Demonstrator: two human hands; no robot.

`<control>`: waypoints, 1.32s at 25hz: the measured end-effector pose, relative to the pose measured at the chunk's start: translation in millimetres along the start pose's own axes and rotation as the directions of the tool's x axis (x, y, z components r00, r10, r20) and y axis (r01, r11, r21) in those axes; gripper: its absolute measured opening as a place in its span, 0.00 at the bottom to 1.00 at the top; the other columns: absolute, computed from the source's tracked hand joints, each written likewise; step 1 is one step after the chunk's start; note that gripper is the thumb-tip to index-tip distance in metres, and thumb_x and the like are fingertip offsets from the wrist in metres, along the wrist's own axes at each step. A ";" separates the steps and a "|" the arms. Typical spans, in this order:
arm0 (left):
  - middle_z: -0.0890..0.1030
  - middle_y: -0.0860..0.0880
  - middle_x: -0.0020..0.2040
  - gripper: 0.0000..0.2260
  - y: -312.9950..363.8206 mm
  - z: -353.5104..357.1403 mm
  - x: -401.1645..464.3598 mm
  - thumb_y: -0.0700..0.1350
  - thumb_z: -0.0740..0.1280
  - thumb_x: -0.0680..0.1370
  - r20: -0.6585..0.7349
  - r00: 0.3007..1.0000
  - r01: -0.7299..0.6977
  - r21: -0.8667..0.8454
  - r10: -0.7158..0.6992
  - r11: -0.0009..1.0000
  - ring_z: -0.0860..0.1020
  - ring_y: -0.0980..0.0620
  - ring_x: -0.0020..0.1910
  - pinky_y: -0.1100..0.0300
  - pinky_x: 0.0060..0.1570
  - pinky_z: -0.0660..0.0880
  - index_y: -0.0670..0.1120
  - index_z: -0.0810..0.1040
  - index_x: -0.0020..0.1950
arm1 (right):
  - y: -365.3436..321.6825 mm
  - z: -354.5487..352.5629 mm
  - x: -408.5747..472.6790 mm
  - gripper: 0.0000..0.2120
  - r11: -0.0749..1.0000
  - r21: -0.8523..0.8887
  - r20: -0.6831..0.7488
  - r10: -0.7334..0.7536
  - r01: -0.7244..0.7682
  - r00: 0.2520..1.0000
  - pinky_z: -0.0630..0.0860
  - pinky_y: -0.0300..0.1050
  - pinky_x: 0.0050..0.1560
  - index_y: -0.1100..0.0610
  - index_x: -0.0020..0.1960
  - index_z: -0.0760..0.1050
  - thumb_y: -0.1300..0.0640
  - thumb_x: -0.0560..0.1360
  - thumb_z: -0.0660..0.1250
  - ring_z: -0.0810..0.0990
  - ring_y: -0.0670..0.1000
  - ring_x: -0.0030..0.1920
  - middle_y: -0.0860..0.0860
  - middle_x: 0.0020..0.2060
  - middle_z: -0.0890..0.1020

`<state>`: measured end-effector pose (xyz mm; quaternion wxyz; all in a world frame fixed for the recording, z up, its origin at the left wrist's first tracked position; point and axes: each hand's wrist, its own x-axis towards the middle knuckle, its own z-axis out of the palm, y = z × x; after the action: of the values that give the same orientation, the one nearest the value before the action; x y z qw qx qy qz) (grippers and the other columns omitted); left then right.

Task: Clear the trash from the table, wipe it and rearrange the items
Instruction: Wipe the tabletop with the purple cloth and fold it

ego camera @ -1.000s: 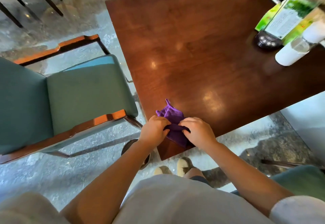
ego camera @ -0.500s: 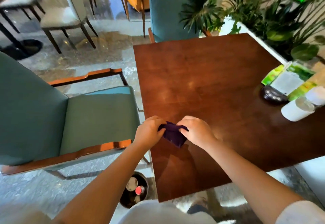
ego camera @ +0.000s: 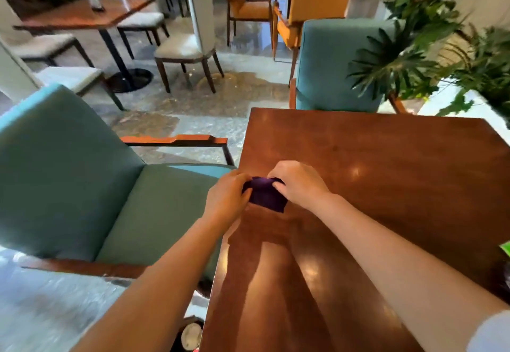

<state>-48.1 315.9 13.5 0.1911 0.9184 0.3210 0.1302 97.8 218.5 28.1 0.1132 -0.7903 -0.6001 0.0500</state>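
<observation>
1. A small purple cloth (ego camera: 266, 195), folded into a compact pad, is sitting at the left edge of the worktop (ego camera: 386, 186), just above or on the surface; contact is unclear.
2. The left hand (ego camera: 227, 200) is gripping the cloth's left side, fingers curled over it; the right hand (ego camera: 299, 183) is pinching its upper right edge.
3. Judging by the folds, the cloth is soft, light and limp; it is likely bunching under pressure, so a flat palm over the pad would be suiting wiping better than an edge pinch.
4. A teal armchair (ego camera: 116, 200) is standing just beside the worktop's left edge; a bin (ego camera: 190, 335) is showing below the near corner.
5. No readable writing or brands anywhere; a green scrap (ego camera: 506, 249) is peeking in at the right margin, too cropped to identify.
</observation>
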 end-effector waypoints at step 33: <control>0.78 0.44 0.53 0.12 31.1 80.9 0.5 0.50 0.57 0.79 0.236 0.971 -0.106 0.297 0.035 0.949 0.75 0.42 0.53 0.53 0.46 0.67 0.43 0.74 0.52 | 45.7 62.9 -49.4 0.16 0.961 -0.053 0.121 0.278 -0.273 0.953 0.57 0.57 0.69 0.53 0.60 0.71 0.49 0.76 0.60 0.71 0.56 0.62 0.53 0.57 0.76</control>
<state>-1.7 272.2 -45.2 0.0763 0.9567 0.2803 -0.0207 113.5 166.9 -46.6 0.0525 -0.8632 -0.4910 0.1051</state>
